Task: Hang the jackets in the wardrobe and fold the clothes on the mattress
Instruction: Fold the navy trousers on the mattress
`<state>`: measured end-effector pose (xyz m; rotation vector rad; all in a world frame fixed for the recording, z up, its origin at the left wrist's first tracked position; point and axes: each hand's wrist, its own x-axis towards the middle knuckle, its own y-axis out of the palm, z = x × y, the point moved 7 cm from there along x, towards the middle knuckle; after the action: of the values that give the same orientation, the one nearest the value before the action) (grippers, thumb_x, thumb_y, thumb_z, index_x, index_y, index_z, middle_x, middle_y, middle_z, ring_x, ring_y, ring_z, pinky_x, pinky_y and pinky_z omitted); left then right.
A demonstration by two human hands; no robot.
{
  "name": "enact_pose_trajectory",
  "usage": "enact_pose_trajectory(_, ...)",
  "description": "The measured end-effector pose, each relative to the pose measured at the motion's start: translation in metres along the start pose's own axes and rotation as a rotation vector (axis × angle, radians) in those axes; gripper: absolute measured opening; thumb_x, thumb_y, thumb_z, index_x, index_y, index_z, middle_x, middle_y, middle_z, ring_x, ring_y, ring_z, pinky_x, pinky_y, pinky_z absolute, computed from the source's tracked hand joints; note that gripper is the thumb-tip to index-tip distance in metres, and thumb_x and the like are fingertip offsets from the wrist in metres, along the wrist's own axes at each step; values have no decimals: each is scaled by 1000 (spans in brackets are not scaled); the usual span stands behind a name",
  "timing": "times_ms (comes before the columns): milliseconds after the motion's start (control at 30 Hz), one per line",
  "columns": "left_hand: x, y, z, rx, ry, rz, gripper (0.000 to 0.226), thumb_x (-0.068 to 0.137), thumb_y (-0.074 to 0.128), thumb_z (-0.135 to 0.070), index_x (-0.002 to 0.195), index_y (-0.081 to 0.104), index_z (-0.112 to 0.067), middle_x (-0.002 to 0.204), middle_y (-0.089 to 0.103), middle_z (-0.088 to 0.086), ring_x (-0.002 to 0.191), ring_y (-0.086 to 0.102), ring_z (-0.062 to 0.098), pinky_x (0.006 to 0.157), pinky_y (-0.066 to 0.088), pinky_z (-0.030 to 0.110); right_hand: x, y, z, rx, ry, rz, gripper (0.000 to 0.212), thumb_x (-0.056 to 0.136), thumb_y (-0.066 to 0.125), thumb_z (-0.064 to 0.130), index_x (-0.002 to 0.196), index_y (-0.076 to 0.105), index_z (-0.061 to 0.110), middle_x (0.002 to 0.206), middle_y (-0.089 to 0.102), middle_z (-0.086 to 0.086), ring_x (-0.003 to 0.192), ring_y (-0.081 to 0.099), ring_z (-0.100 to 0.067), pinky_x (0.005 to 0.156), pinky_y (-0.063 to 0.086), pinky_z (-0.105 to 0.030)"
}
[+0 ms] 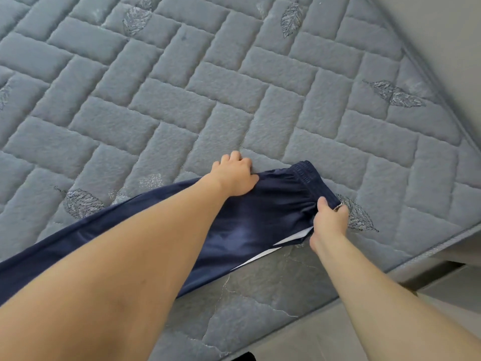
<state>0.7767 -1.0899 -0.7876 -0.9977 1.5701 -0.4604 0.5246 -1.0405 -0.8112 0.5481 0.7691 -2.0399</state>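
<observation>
Navy blue track pants [263,217] with a white side stripe lie across the near part of the grey quilted mattress [197,100], waistband toward the right, legs running off to the lower left under my arm. My left hand [235,174] grips the far edge of the pants near the hip, fingers curled into the fabric. My right hand [328,222] pinches the near end of the elastic waistband between thumb and fingers. No jackets or wardrobe are in view.
The mattress edge [390,267] runs diagonally at the lower right, with pale floor [338,332] beyond it. A light wall [447,43] borders the mattress at the upper right. A small dark object [250,356] shows at the bottom edge.
</observation>
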Motion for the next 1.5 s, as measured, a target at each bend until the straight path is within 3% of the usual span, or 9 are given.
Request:
enact_pose_trajectory(200,20,6,-12,113,83,255,34,104,36,-31,125,54,-11,134,51,12,115,52,32,91,37,37,9,8,5,204,-25,226,15,97,60,13,104,51,22,101,65,3,85,66,-9,75,54,-24)
enact_pose_trajectory(333,28,-23,-7,-26,104,-161,16,105,33,-25,93,37,-14,99,61,13,71,48,26,69,33,38,13,7,9,165,-104,201,17,95,62,12,97,53,26,96,65,5,84,64,-9,73,51,-21)
enact_pose_trajectory(467,5,-17,-17,161,252,-542,8,100,45,-20,99,46,-13,102,56,9,87,50,32,75,28,37,9,4,25,-121,-305,-34,36,92,62,5,126,53,13,127,53,-12,115,56,-30,99,46,-38)
enact_pose_trajectory(567,-40,3,-19,161,401,-769,19,91,55,-18,108,58,-10,111,56,10,95,51,32,89,35,44,-29,16,56,-552,-798,-254,55,85,62,3,139,48,3,141,42,-23,125,47,-40,105,36,-49)
enact_pose_trajectory(667,-82,68,14,219,330,-549,48,94,52,-39,133,55,-11,138,51,14,126,49,35,111,28,57,-62,58,35,-967,-1130,21,61,93,54,26,149,38,8,155,31,-19,140,34,-36,117,21,-52)
enact_pose_trajectory(767,-120,116,66,259,156,-307,72,94,40,-59,154,32,-21,160,26,9,149,22,32,115,3,68,-49,59,-8,-1358,-1121,196,70,99,44,43,157,17,13,164,7,-13,151,9,-31,122,4,-49)
enact_pose_trajectory(1067,-172,127,145,215,149,-169,84,91,28,-75,158,12,-29,166,5,1,153,-1,24,115,1,68,-96,102,-39,-1479,-992,208,78,98,39,44,156,8,2,163,-2,-19,150,4,-36,121,4,-52)
enact_pose_trajectory(1300,-240,114,299,48,-367,-261,69,94,6,-62,156,-8,-33,165,-14,-2,151,-17,22,117,-12,59,-224,179,-117,-1511,-1140,446,76,99,22,52,156,-4,9,163,-11,-16,151,-5,-34,121,-2,-51)
enact_pose_trajectory(1500,-313,132,418,-72,-528,-210,65,100,17,-58,155,-10,-38,163,-20,-6,149,-20,20,117,-5,63,-312,229,-178,-1548,-1265,552,74,99,18,52,150,-16,11,163,-15,-13,151,-10,-31,121,-5,-52)
